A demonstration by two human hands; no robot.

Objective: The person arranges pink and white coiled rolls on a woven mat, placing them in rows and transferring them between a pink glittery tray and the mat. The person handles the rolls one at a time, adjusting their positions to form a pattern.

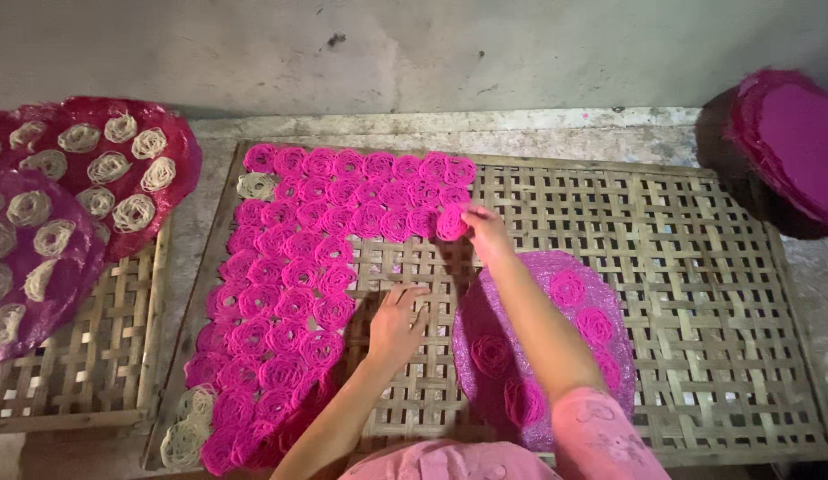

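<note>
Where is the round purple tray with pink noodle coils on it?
The purple tray lies on the woven bamboo rack, lower centre-right of the head view, under the right hand's forearm.

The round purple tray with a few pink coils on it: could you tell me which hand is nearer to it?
Left. The left hand rests on the bamboo rack just beside the purple tray; the right hand is beyond it.

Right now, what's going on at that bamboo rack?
A person is laying pink noodle coils in rows on a woven bamboo rack. The right hand sets one coil at the end of a row. The left hand rests open on bare slats. A purple round tray with more coils lies under the right arm.
</note>
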